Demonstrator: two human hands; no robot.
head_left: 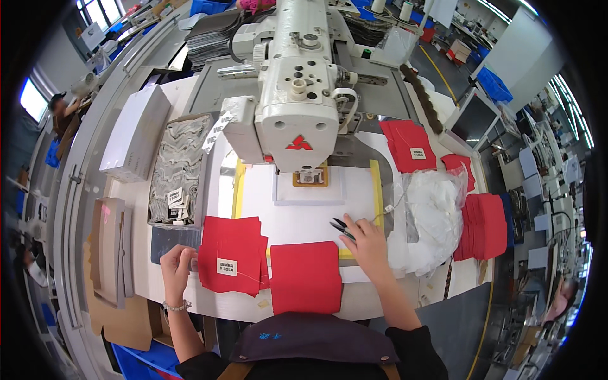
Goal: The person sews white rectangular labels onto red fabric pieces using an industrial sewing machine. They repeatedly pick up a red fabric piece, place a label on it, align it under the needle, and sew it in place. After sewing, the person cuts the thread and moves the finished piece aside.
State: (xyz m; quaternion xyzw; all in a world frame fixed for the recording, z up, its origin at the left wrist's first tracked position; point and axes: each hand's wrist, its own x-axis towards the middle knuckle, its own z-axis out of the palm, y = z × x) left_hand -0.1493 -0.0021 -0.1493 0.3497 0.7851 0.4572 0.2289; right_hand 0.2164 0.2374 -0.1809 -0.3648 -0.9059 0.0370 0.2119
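Observation:
My right hand [366, 244] holds small dark thread snips [342, 227] over the white work area at the machine's front. My left hand [177, 266] is closed beside the left red fabric stack [231, 247], which carries a pale label [227, 267]; I cannot make out what it grips. A second red stack [304, 277] lies between my hands. Above them stands a white industrial sewing machine [288, 82], with a small framed piece [310, 177] under its head.
Left are a tray of labels [177, 145], a white box [130, 136] and cardboard boxes [104, 247]. Right are white plastic bags [427, 215], more red stacks [481, 225] and a screen [476, 117]. Co-workers sit at both sides, one at far left [66, 111].

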